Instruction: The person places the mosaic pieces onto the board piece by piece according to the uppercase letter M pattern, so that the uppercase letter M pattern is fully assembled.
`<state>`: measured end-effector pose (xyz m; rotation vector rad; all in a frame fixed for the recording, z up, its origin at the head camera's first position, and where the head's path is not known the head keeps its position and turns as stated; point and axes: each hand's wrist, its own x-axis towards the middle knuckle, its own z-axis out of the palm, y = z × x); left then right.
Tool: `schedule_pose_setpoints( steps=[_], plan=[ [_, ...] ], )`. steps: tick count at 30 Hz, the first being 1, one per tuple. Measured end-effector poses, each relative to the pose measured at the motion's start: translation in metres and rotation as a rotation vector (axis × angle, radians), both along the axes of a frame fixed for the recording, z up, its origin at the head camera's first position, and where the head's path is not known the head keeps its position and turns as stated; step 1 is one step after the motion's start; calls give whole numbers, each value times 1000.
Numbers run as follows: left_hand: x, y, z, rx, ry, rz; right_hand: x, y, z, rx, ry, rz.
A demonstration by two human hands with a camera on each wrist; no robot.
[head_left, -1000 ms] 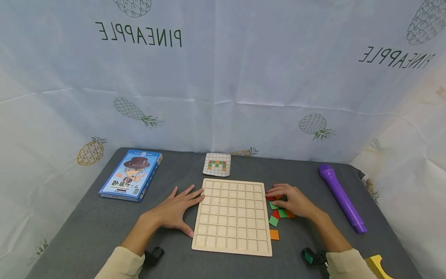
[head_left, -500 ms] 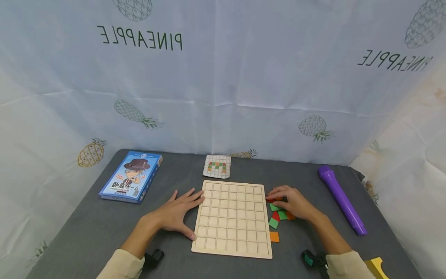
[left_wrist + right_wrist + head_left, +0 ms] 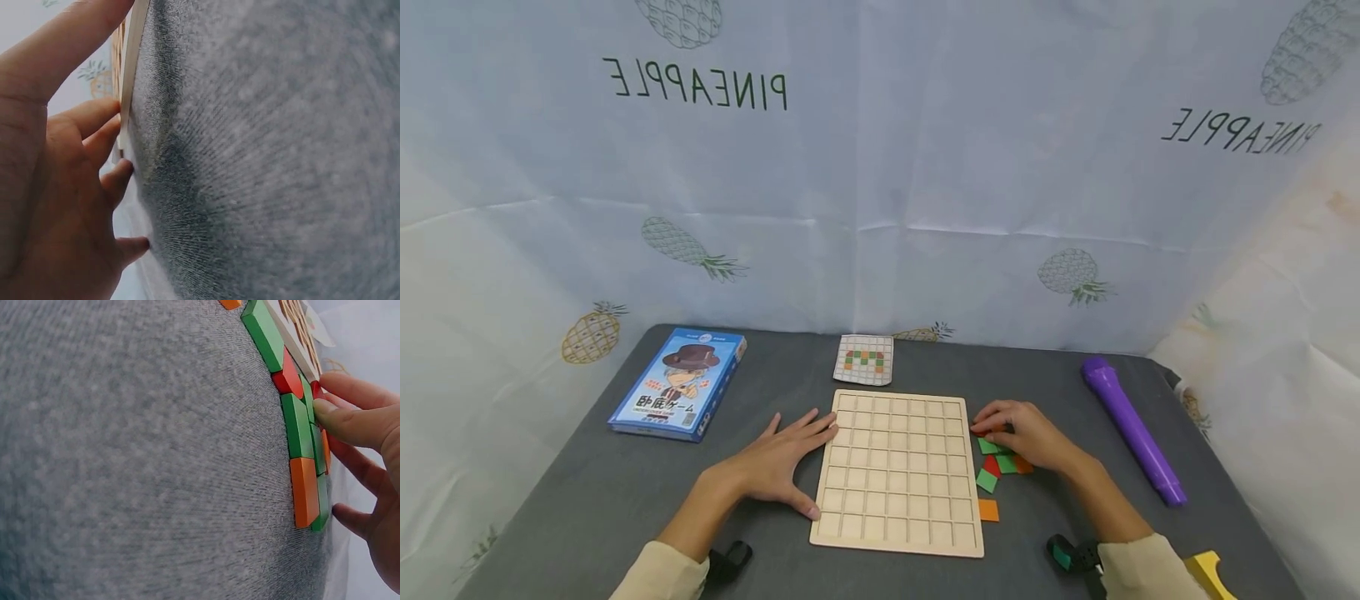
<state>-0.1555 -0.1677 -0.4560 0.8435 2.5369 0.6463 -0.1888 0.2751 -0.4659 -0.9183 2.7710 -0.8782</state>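
Observation:
A pale wooden grid board (image 3: 898,477) lies flat on the table with its squares bare. Along its left edge my left hand (image 3: 775,463) is spread wide, thumb and fingertips touching the side. At the board's right edge my right hand (image 3: 1028,435) is over a cluster of coloured tiles. In the right wrist view its thumb and index finger pinch a red tile (image 3: 316,390). Around it lie green tiles (image 3: 298,425), another red tile (image 3: 288,378) and an orange tile (image 3: 305,492). Fingers hide part of the cluster.
Behind the board lies a pattern card (image 3: 863,360) with coloured squares. A blue game box (image 3: 679,385) is at the left, and a purple rod (image 3: 1135,431) at the right. One orange tile (image 3: 988,510) lies apart, beside the board. A yellow object (image 3: 1208,573) shows near the front right.
The head view has tilted slightly, shifting the whole scene a little. Both hands stay in the same places by the board and the tiles.

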Motion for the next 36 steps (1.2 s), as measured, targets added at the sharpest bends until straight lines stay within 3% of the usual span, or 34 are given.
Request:
schedule_pose_setpoints(
  steps=[7,16,27,36],
  plan=[
    [1,0,2,3,1,-10,0,0,2,-13,-35,-5],
    [0,1,0,2,-6,-3,0,0,2,-34,-17,-22],
    [2,-1,-1,7,-21,1,2,-8,8,-98,31,-151],
    [2,-1,0,12,0,0,3,-14,10,-181,44,-168]
  ],
)
